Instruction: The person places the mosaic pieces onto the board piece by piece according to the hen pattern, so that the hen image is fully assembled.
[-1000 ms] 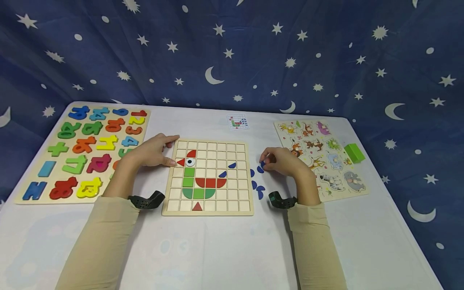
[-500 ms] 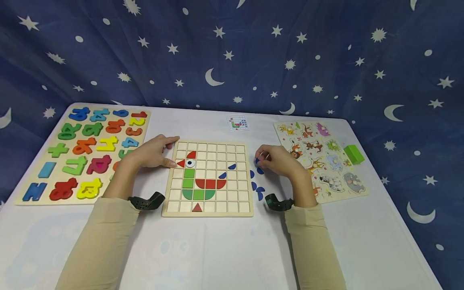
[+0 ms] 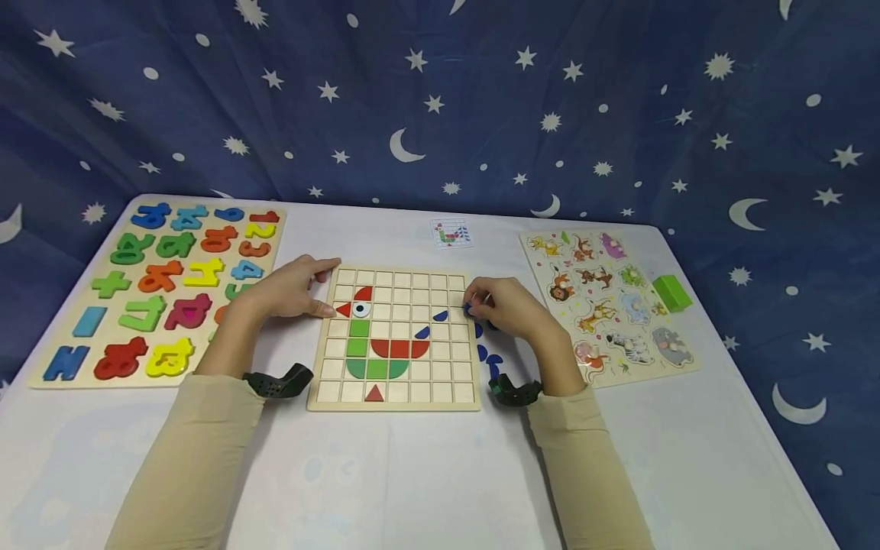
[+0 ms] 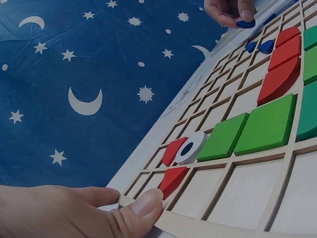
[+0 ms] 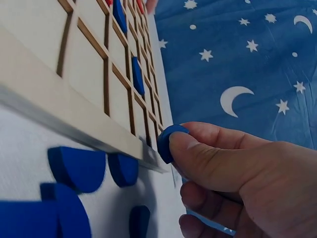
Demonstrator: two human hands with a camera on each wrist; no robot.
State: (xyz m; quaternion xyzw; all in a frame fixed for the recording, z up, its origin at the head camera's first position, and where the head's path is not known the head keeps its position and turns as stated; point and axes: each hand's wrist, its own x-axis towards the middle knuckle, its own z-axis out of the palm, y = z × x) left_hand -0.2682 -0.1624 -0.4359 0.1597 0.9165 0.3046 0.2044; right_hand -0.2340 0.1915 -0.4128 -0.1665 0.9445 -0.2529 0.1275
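Observation:
A wooden grid board [image 3: 442, 391] lies mid-table with a bird-like pattern of red, green and blue pieces and a round eye piece [image 3: 360, 308]. My left hand [image 3: 290, 290] rests at the board's upper left edge; its thumb touches the rim beside a red triangle [image 4: 173, 181], its index finger stretched to the corner. In the right wrist view my right hand [image 5: 247, 173] pinches a blue half-circle piece [image 5: 164, 145] between thumb and index finger, by the board's right edge. Two blue pieces [image 3: 440, 315] sit tilted in the grid. Several loose blue half-circles [image 5: 81, 168] lie right of the board.
A small pattern card [image 3: 452, 233] lies behind the board. To the left is a number puzzle [image 3: 103, 305] with colourful pieces. On the right are an animal puzzle [image 3: 574, 256] and a green block [image 3: 671, 293]. A starry blue cloth [image 3: 309, 99] hangs behind the table.
My right hand has lifted a blue half-circle from beside the board and carried it left to the board's right edge. The left hand has stayed in place.

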